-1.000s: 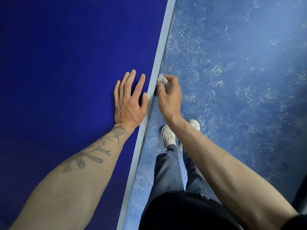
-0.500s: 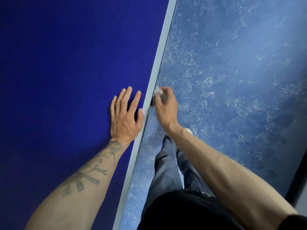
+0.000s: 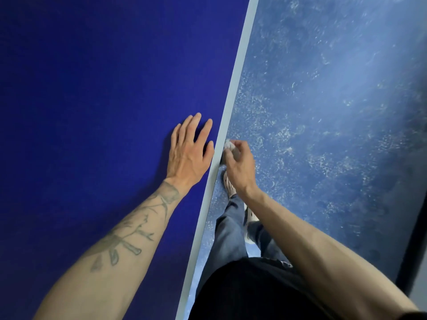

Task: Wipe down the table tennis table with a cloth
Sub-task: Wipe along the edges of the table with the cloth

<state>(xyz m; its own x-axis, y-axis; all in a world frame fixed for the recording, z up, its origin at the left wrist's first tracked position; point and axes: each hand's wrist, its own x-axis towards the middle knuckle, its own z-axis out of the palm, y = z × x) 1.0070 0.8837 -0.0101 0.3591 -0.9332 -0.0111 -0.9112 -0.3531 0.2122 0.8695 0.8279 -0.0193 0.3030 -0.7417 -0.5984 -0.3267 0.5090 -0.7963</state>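
**Along the table's edge, the wiping is only partway done**

Near the middle of the frame, the right hand [image 3: 241,167] pinches a small balled-up cloth [image 3: 228,144] and holds it against the side of the blue table [image 3: 92,88], just past the pale line [image 3: 238,72]. The left hand [image 3: 189,153] lies flat on the top with its fingers straight. It is close to the right hand but not touching it. The top looks clean (I cannot tell if all of it got wiped). Lots of edge runs on toward the upper frame, so more wiping seems left.
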